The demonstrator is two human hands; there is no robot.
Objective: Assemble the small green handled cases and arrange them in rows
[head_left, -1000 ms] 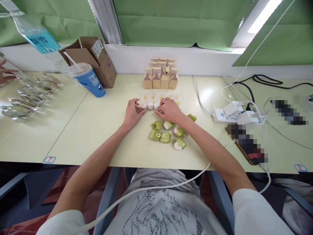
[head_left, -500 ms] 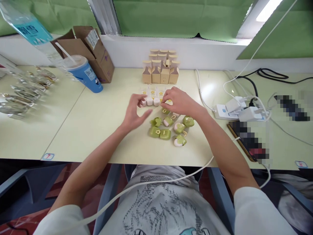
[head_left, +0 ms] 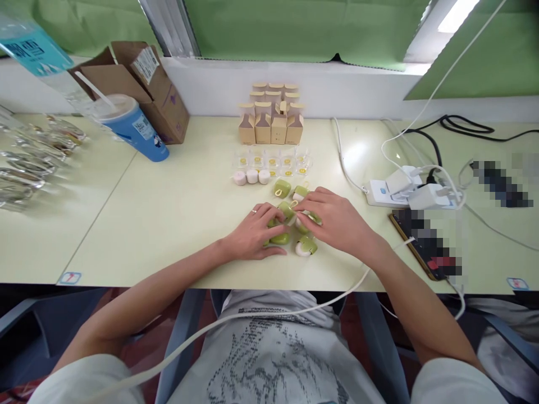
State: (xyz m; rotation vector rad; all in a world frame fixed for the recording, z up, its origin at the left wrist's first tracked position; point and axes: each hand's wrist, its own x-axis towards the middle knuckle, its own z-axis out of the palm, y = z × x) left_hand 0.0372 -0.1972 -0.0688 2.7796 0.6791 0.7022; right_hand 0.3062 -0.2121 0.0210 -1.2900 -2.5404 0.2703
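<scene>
My left hand lies on the table over a cluster of small green cases, fingers curled round one of them. My right hand reaches in from the right, and its fingertips pinch a green case where the two hands meet. A green and white piece lies just under my right hand. Two more green cases sit a little farther back. Behind them is a row of three white round pieces, then clear packets with yellow dots.
Stacked tan boxes stand at the back centre. A blue cup with a straw and an open cardboard box are at back left, shiny wrapped items at far left. A power strip with chargers and cables lies to the right.
Both hands have pulled back from the row of white round pieces toward me and come down on the green cases. The camera has tilted slightly.
</scene>
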